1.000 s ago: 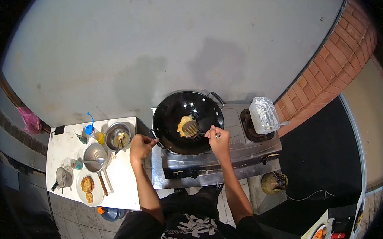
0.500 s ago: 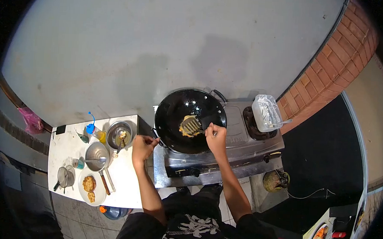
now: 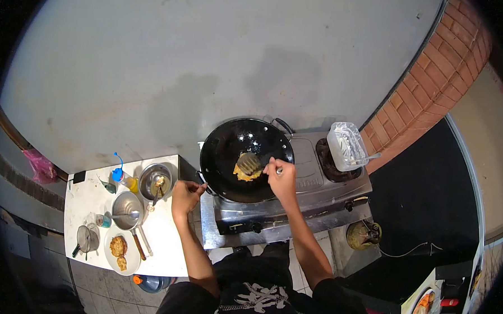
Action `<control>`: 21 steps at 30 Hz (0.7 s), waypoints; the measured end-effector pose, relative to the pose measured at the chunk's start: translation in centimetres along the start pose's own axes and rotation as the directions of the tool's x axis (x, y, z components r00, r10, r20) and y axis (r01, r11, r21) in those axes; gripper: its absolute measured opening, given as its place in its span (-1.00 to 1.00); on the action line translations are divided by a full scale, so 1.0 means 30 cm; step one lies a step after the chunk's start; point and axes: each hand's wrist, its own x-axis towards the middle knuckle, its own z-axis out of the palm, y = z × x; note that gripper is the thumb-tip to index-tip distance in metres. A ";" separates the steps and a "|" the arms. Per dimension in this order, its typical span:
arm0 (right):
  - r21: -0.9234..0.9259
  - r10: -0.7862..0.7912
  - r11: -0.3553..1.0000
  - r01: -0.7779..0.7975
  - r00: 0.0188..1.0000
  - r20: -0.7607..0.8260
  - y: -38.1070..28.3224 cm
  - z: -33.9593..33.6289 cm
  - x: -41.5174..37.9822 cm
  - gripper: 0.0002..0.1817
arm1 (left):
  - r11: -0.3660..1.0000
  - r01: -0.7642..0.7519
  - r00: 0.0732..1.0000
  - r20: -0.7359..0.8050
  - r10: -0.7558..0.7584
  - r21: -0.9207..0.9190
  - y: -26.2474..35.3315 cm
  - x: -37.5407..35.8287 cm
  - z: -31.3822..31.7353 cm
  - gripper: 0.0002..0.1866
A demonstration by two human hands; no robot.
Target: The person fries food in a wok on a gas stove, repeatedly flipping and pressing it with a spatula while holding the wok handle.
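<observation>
Silver-coloured metal, forming the stove (image 3: 310,159) and supporting the wok (image 3: 223,156) at left, the plastic box (image 3: 344,145) at right. White-topped, bearing bowls and a plate of fried pieces: the table (image 3: 163,240), far left. With the left hand (image 3: 186,199), grasping the wok's near-left handle by the fingertips. With the right hand (image 3: 282,179), clenching the fingers around the slotted spatula (image 3: 249,163), partly covering the golden food (image 3: 241,174) inside the wok.

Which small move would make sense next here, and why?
Probably slide the slotted spatula further under the egg-like piece with the right hand: its head lies over the food, whose lower edge shows past it, while the left hand is at the wok's handle.
</observation>
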 end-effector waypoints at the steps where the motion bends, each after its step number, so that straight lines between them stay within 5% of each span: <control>1: 0.064 0.026 0.998 -0.027 1.000 0.008 0.001 -0.010 0.009 -0.55 | 1.000 -0.003 1.000 0.000 0.003 0.003 -0.004 -0.003 0.001 -0.69; 6: 0.052 0.105 0.992 -0.113 0.985 0.135 -0.089 -0.143 0.099 -0.64 | 1.000 0.011 1.000 -0.012 -0.011 -0.012 -0.006 -0.009 -0.001 -0.70; 8: -0.024 -0.092 0.995 0.098 0.977 0.192 -0.128 -0.196 0.128 -0.63 | 1.000 0.024 0.999 -0.023 -0.024 -0.012 -0.001 -0.016 0.007 -0.69; 12: -0.245 -0.087 0.955 0.168 0.947 0.309 -0.159 -0.242 0.174 -0.60 | 0.994 0.110 0.992 -0.065 -0.109 0.018 0.022 -0.029 0.028 -0.65; 17: -0.240 -0.145 0.929 0.283 0.872 0.467 -0.151 -0.192 0.275 -0.55 | 0.971 0.211 0.941 -0.292 -0.171 0.112 0.064 -0.043 0.071 -0.69; 19: -0.362 0.019 0.899 0.248 0.803 0.596 -0.168 -0.165 0.329 -0.56 | 0.960 0.255 0.930 -0.300 -0.210 0.119 0.094 -0.057 0.068 -0.72; 21: -0.361 -0.060 0.876 0.319 0.816 0.575 -0.161 -0.124 0.360 -0.60 | 0.948 0.293 0.916 -0.321 -0.241 0.124 0.116 -0.054 0.063 -0.74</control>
